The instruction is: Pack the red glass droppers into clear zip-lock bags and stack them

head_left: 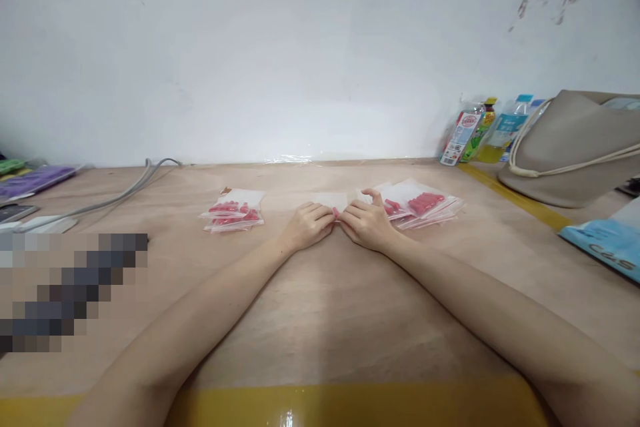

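Note:
At the middle of the table, my left hand point(311, 224) and my right hand point(369, 221) meet with fingertips nearly touching. Both are closed on the near edge of a small zip bag point(331, 199), whose whitish far part lies flat behind the fingers. A bit of red shows between the fingertips; the rest is hidden. My right index finger is raised and bent. Just right of that hand lies a pile of zip bags point(425, 203) holding red pieces. Further left of my left hand sits a smaller stack of similar bags point(234, 211).
A grey cable point(120, 196) runs along the left, near a purple packet point(37, 180). At the back right stand a carton point(461, 139), drink bottles point(506, 130) and a beige bag point(575, 153). A blue packet point(605, 243) lies at the right edge.

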### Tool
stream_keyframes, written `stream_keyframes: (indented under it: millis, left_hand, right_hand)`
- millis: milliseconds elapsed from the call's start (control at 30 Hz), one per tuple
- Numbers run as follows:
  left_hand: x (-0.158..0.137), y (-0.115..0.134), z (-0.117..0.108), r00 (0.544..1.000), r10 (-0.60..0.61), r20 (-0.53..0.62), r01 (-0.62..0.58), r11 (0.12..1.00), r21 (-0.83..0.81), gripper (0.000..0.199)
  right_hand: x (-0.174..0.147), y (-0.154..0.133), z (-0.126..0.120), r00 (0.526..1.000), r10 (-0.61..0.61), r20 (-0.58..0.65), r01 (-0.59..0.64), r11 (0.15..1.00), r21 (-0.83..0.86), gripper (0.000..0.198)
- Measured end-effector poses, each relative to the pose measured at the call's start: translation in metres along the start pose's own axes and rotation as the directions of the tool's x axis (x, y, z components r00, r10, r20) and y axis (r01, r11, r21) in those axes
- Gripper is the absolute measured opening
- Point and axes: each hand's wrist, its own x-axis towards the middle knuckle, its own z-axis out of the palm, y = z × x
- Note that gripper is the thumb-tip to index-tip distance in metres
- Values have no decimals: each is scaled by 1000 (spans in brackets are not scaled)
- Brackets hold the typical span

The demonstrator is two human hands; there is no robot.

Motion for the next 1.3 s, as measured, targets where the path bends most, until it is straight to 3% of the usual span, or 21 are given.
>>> stream_keyframes:
  millis: [367,667,867,1000,1133,1300]
  left_hand:
    - [0,0,-5,999,37,27,-38,998,47,18]
    - [-17,-11,-30,995,40,91,-49,994,93,19]
    - [-29,-18,-41,991,2,133,-17,994,111,20]
    - [-32,-19,-39,987,-67,148,51,993,110,25]
    - [-34,-18,-37,979,-120,164,107,991,85,28]
    - [-33,-16,-47,963,-159,218,154,987,41,25]
  right_hand:
    - [2,-1,-4,999,-17,42,17,1000,17,21]
    - [-3,4,-2,1000,-5,28,5,1000,10,22]
    - [-3,4,-3,999,11,38,-11,1000,17,23]
    - [-2,3,-1,992,51,115,-53,999,14,22]
    - [-5,1,4,974,101,202,-138,974,180,18]
    - [-9,0,7,963,135,234,-228,870,436,20]
